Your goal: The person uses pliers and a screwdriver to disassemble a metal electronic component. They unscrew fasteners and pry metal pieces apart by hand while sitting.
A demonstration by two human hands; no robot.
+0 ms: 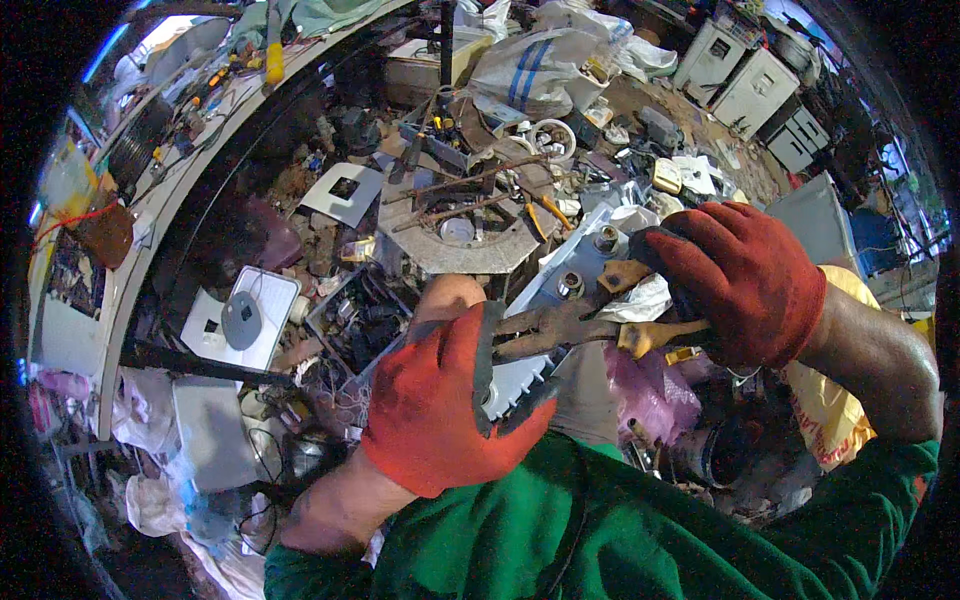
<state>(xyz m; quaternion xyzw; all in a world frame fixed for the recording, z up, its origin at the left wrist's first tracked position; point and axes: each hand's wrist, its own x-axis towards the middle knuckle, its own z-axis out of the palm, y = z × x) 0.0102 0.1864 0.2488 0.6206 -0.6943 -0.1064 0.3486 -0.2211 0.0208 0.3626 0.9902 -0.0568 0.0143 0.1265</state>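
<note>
My left hand [435, 410], in a red glove with dark fingertips, curls round the near end of a pale metal casing [545, 300]. Two round metal fittings [570, 286] stand up from the casing, and a toothed edge shows beside my thumb. My right hand [745, 280], gloved alike, is closed round the handles of rusty pliers [560, 328] with worn yellow-brown grips. Those handles are spread apart. The plier jaws lie across the casing, close to my left fingers, which partly hide their tip.
An octagonal slab [460, 255] with rusty rods and orange-handled pliers [545, 215] lies ahead. White panels [343, 193] and mixed scrap surround it. A bench edge [190, 200] runs along the left. White sacks [545, 65] and pale boxes [755, 92] stand at the back.
</note>
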